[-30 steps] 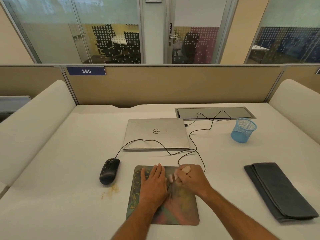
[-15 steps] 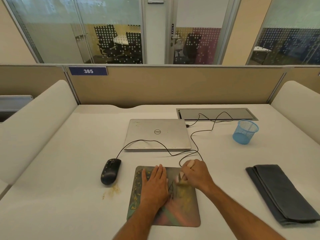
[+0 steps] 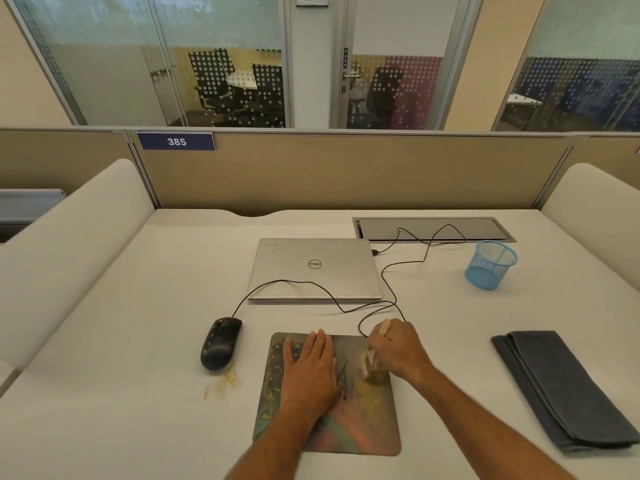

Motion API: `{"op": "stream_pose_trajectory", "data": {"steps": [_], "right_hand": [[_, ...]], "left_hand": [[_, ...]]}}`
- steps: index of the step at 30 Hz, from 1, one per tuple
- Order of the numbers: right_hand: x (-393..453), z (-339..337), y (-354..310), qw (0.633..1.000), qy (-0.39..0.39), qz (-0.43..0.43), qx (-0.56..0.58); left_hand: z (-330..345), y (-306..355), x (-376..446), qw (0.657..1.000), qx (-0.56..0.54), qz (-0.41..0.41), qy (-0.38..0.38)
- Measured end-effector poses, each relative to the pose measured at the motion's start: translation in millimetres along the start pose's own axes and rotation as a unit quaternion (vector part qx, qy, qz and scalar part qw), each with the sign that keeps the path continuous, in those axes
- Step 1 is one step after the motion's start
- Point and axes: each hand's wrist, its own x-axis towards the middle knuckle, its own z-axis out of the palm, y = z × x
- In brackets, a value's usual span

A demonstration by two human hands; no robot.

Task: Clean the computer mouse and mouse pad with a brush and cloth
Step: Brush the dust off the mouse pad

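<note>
Left hand: flat, pressing pad down.
Right hand: grasping brush, bristles apparently on pad's right half.
Mouse: left of pad, nearer left hand.

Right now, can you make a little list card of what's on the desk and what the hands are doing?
left hand: flat on the mouse pad, holding it down
right hand: grips a brush on the pad
mouse: left of the pad, crumbs beside it
cloth: folded, far right, untouched
laptop: closed, behind the pad
blue cup: back right
</note>
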Motion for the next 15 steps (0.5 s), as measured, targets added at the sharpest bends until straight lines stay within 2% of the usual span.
{"op": "stream_pose_trajectory", "data": {"steps": [3, 7, 11, 15], "right_hand": [[0.1, -3.0, 0.1, 0.999, 0.027, -0.009, 0.029], [0.6, -2.4, 3.5, 1.000, -0.030, -0.001, 0.005], [3.0, -9.1, 5.0, 0.999, 0.021, -0.014, 0.036], [2.8, -15.1, 4.9, 0.997, -0.066, -0.039, -0.012]], "left_hand": [[-0.6, 1.0, -0.6, 1.000, 0.000, -0.002, 0.003], [-1.3, 1.4, -1.6, 1.000, 0.000, -0.004, 0.004], [-2.4, 1.8, -1.7, 1.000, -0.004, -0.004, 0.005], [-1.6, 1.5, -1.6, 1.000, -0.006, -0.005, 0.003]]}}
